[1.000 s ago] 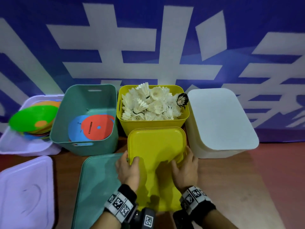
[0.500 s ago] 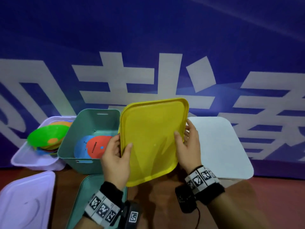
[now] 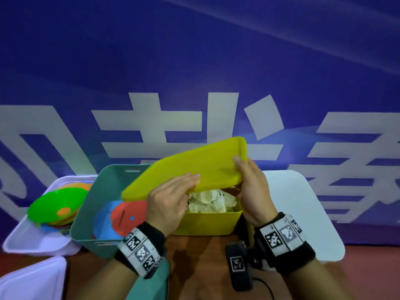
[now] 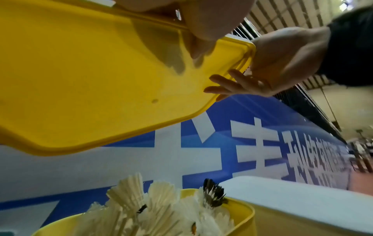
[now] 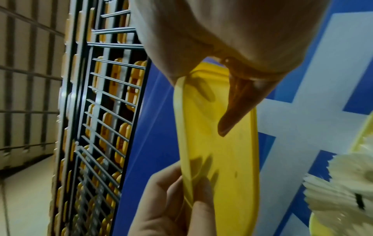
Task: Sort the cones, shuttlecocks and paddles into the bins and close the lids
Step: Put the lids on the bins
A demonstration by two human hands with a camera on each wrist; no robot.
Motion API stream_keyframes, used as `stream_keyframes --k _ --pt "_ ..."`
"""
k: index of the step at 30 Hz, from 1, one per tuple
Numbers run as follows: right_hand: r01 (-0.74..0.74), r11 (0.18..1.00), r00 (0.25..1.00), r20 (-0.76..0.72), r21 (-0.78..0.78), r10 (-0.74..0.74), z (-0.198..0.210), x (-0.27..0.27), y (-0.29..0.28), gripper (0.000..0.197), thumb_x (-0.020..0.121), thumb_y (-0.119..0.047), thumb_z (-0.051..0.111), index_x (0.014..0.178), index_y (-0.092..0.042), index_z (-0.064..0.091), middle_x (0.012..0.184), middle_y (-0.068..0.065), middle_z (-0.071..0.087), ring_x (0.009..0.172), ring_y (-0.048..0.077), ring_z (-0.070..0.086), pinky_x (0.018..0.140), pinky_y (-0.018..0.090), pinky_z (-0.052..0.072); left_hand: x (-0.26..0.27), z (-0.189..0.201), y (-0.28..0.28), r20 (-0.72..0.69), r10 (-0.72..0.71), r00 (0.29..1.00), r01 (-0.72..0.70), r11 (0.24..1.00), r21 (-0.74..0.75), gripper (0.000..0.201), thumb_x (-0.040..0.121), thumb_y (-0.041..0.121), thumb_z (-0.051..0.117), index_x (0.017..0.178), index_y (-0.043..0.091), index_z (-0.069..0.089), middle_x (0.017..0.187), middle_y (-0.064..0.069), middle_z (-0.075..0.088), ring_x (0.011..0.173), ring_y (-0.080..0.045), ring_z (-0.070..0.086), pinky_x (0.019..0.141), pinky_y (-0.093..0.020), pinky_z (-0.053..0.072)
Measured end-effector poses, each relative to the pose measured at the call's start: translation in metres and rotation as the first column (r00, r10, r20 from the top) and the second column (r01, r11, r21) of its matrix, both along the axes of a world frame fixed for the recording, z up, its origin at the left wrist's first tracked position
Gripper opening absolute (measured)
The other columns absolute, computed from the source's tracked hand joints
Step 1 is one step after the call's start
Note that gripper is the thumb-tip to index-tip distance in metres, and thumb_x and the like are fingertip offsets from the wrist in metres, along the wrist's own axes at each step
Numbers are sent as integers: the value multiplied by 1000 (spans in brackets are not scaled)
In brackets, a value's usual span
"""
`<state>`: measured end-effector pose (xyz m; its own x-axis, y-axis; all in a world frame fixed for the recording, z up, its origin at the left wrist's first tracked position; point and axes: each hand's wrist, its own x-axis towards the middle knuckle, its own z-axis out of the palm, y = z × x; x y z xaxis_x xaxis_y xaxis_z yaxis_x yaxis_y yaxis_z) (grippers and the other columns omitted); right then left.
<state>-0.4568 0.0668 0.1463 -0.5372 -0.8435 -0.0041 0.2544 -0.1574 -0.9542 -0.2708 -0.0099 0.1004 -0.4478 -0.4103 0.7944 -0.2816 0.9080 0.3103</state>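
Both hands gripped the yellow lid (image 3: 194,169), left hand (image 3: 168,204) on its near edge, right hand (image 3: 253,191) on its right, tilted above the yellow bin (image 3: 207,221) of white shuttlecocks (image 3: 210,201). The green bin (image 3: 91,213) held paddles (image 3: 125,215); the far-left white bin (image 3: 26,239) held cones (image 3: 56,204). White characters on the blue banner (image 3: 194,61) were unreadable

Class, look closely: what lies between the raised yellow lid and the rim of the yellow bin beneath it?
Only white shuttlecocks poking above the yellow bin; the yellow lid hangs apart above them, seen clearest in the left wrist view.
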Motion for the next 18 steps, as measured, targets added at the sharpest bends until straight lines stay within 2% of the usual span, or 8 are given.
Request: stream_keyframes --k 2,4,7,10,11,13,15,18 --pt "61 997 998 3 48 -61 -14 -7 -13 29 94 -10 56 122 -11 61 112 14 71 101 33 68 78 43 56 -8 -10 -15 66 -17 998 22 997 -71 36 82 2 57 112 11 74 122 3 70 117 -13 65 98 -30 53" --pt "83 994 995 54 78 -87 -33 -18 -24 38 92 -1 52 127 -14 60 116 13 70 104 34 67 85 48 56 -10 -22 -28 151 15 988 -7 998 -55 39 78 9 68 116 15 72 127 5 67 119 -12 62 98 -31 51" --pt "97 987 988 108 126 -111 -63 -35 -38 47 95 0 50 136 -20 55 121 8 70 109 30 67 93 50 54 -2 -45 -49 296 120 948 -164 978 126 55 79 54 67 127 27 63 139 10 57 130 -13 51 104 -40 46" --pt "95 976 987 111 196 -118 -96 -49 -50 51 96 -1 51 140 -25 51 127 8 67 112 31 65 97 54 51 11 -71 -73 525 192 829 -377 886 269 88 68 91 49 140 41 48 158 10 34 146 -20 31 118 -48 28" --pt "104 971 984 118 217 -131 -106 -53 -53 52 96 0 51 140 -26 50 127 8 66 112 32 65 97 54 51 15 -79 -80 587 177 790 -434 838 331 98 62 97 45 145 44 40 163 10 22 150 -21 21 120 -49 23" --pt "131 959 972 156 253 -174 -121 -61 -56 54 96 0 50 141 -28 48 126 7 66 113 32 64 98 54 50 25 -96 -92 618 109 778 -481 736 476 113 53 102 44 150 48 26 166 10 2 152 -22 7 121 -48 20" --pt "163 937 980 61 309 -190 -133 -67 -54 54 94 1 52 142 -24 48 130 7 63 116 31 61 102 54 47 29 -110 -97 599 52 799 -463 689 558 118 49 100 50 151 47 25 166 10 -6 153 -23 6 121 -45 22" --pt "285 869 938 -304 406 -165 -148 -72 -51 48 91 -2 58 137 -16 55 128 7 63 113 26 60 100 45 47 26 -125 -95 575 44 817 -438 697 568 116 51 94 59 151 45 29 166 10 -9 152 -22 13 121 -40 25"
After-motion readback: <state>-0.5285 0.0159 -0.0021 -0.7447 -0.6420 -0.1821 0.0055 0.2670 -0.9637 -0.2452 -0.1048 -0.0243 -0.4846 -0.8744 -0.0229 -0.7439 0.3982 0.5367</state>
